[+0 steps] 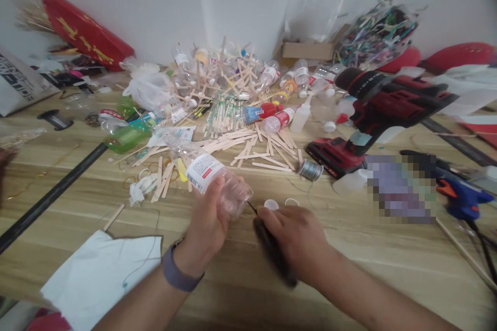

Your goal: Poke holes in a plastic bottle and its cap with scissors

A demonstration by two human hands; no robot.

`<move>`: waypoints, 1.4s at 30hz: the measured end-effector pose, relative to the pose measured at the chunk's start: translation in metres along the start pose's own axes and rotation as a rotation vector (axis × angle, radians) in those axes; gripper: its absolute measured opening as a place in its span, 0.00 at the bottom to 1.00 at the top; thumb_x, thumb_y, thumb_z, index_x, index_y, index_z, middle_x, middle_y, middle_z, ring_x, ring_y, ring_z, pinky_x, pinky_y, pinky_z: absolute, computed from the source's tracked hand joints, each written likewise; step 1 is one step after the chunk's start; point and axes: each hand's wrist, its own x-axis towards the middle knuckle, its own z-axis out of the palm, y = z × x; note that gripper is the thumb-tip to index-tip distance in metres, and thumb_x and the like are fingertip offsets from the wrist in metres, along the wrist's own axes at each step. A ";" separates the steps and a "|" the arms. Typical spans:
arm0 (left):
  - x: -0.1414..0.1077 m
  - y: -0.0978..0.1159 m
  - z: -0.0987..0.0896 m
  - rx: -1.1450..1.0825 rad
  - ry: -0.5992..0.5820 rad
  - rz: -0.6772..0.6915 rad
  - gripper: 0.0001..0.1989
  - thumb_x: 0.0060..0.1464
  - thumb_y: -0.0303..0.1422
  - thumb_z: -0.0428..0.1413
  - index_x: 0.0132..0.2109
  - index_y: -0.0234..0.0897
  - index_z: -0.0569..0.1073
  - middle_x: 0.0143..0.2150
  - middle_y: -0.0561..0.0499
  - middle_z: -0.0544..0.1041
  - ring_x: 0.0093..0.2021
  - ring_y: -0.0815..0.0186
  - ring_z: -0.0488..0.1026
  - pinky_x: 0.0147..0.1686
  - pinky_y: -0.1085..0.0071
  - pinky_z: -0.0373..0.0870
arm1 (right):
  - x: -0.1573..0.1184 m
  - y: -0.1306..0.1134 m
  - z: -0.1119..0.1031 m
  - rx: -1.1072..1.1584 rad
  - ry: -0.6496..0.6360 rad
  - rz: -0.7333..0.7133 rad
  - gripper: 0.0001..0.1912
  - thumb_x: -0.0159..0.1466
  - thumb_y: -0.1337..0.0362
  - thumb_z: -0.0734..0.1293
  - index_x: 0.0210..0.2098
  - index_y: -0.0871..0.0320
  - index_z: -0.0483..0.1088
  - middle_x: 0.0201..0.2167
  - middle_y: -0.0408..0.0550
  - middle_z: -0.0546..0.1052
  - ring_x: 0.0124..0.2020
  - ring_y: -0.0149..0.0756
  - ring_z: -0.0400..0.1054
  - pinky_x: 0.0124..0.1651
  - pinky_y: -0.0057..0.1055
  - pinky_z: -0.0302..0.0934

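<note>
Head view. Left forearm enters from the bottom edge and slants up and rightward; a grey-purple band [180, 269] circles the wrist. Left hand [207, 217] is partly closed around the lower part of a clear plastic bottle [204, 171], thumb laid along the upper side, near the label. Bottle is held above the wooden table [373, 269], tilted, its far end pointing away and to the left, its near end toward the right hand.

Right forearm comes in from the lower right. Right hand [297, 235] is curled in a fist about a dark-handled tool [274, 256], back of the hand upward; the handle runs out below the fist, blurred. The thin shaft points up-left and reaches the bottle's near end; cannot tell whether the tip has gone through.

Just beyond the right hand: a small white cap [271, 204] and a ring [292, 201]. Farther out, a spool of thread [310, 169]; right of that, a red and black drill [373, 119]. Beyond the left hand, loose wooden sticks [267, 158]. Left of the left wrist, a white sheet [103, 269].
</note>
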 end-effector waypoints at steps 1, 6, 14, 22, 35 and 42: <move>0.000 0.000 0.001 0.004 -0.001 -0.003 0.17 0.46 0.44 0.66 0.39 0.39 0.74 0.35 0.52 0.79 0.36 0.62 0.77 0.41 0.65 0.75 | -0.001 0.002 -0.002 -0.187 0.051 -0.112 0.18 0.70 0.60 0.57 0.28 0.58 0.69 0.20 0.47 0.71 0.20 0.32 0.61 0.23 0.30 0.48; -0.002 0.002 0.006 -0.035 0.031 -0.012 0.20 0.40 0.42 0.69 0.38 0.39 0.74 0.34 0.52 0.79 0.35 0.63 0.77 0.39 0.66 0.75 | -0.002 0.006 0.000 -0.262 0.114 -0.210 0.18 0.71 0.63 0.56 0.29 0.59 0.72 0.20 0.47 0.72 0.20 0.33 0.61 0.25 0.30 0.51; -0.003 0.003 0.004 -0.039 0.054 -0.028 0.25 0.38 0.44 0.70 0.42 0.38 0.72 0.36 0.49 0.80 0.36 0.60 0.78 0.37 0.65 0.75 | -0.002 -0.008 0.018 1.169 -0.201 0.609 0.24 0.66 0.42 0.60 0.29 0.57 0.65 0.10 0.34 0.58 0.10 0.25 0.46 0.17 0.24 0.43; -0.006 0.003 0.007 -0.036 0.023 -0.036 0.23 0.38 0.44 0.70 0.38 0.38 0.73 0.34 0.51 0.79 0.35 0.64 0.76 0.38 0.68 0.75 | -0.004 0.009 -0.004 -0.326 0.085 -0.252 0.13 0.67 0.68 0.57 0.33 0.61 0.73 0.22 0.49 0.74 0.22 0.33 0.62 0.26 0.31 0.49; -0.006 0.003 0.005 -0.070 0.053 -0.059 0.28 0.37 0.45 0.71 0.43 0.37 0.72 0.37 0.49 0.80 0.35 0.62 0.78 0.37 0.67 0.74 | -0.002 -0.009 0.018 1.205 -0.200 0.593 0.24 0.63 0.41 0.62 0.28 0.56 0.63 0.09 0.32 0.54 0.09 0.24 0.42 0.15 0.23 0.41; -0.006 -0.001 0.005 -0.057 0.054 -0.031 0.23 0.40 0.44 0.70 0.40 0.38 0.74 0.36 0.52 0.80 0.36 0.64 0.77 0.40 0.67 0.76 | 0.000 0.007 -0.007 -0.310 0.106 -0.284 0.18 0.72 0.63 0.56 0.31 0.61 0.72 0.20 0.47 0.72 0.20 0.32 0.60 0.25 0.32 0.47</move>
